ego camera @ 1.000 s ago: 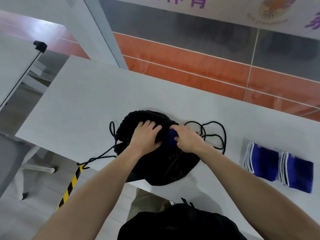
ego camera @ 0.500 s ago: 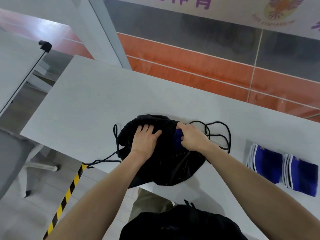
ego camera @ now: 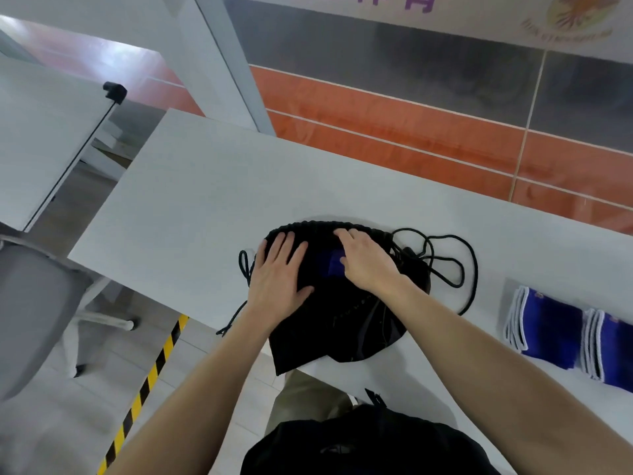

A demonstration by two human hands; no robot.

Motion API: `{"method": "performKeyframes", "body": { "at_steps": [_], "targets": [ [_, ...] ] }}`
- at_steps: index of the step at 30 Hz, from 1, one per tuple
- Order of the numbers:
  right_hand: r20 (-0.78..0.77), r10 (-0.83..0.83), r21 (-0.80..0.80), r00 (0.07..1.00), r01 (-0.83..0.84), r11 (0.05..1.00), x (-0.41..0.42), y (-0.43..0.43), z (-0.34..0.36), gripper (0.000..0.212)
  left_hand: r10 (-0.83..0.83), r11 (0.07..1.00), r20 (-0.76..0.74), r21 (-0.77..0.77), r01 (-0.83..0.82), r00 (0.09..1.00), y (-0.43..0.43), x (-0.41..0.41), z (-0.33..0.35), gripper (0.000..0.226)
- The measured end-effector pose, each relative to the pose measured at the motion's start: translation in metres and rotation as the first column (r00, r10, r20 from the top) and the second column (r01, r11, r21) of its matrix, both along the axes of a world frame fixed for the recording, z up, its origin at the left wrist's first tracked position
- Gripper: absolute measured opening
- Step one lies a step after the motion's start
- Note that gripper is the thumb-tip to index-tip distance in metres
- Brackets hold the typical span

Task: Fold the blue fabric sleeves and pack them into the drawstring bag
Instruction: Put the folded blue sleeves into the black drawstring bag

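Both hands have flattened: left hand [ego camera: 279, 272] lies spread on the bag [ego camera: 342, 320], right hand [ego camera: 366, 262] presses one sleeve [ego camera: 334, 265] into its mouth with straight fingers. Two folded sleeves [ego camera: 551, 323] wait unpacked, well right.

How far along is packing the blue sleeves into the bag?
Done: two sleeves lie folded on the table, right of the bag. In hand: a third sleeve shows blue in the bag's opening, under the right hand; the left hand rests flat on the bag. Left: packing those two.
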State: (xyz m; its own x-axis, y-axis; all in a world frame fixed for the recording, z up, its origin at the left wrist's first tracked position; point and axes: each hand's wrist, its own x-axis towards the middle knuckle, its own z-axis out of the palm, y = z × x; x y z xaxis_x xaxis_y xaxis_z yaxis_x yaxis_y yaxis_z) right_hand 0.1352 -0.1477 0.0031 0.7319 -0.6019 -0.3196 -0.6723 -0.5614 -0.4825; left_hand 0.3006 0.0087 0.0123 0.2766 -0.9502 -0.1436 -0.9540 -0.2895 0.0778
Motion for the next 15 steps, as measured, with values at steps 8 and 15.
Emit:
{"method": "performKeyframes", "body": {
  "at_steps": [8,15],
  "targets": [
    [0.031,0.152,-0.300,0.988,-0.136,0.944,-0.032,0.028,-0.014,0.055,-0.050,0.998,0.040,0.039,0.049,0.998,-0.009,0.002,-0.010,0.092],
    [-0.041,0.198,-0.385,0.979,-0.198,0.901,-0.038,0.025,-0.027,0.046,-0.175,0.981,0.046,0.089,0.170,0.983,-0.009,-0.011,-0.019,0.060]
  ]
}}
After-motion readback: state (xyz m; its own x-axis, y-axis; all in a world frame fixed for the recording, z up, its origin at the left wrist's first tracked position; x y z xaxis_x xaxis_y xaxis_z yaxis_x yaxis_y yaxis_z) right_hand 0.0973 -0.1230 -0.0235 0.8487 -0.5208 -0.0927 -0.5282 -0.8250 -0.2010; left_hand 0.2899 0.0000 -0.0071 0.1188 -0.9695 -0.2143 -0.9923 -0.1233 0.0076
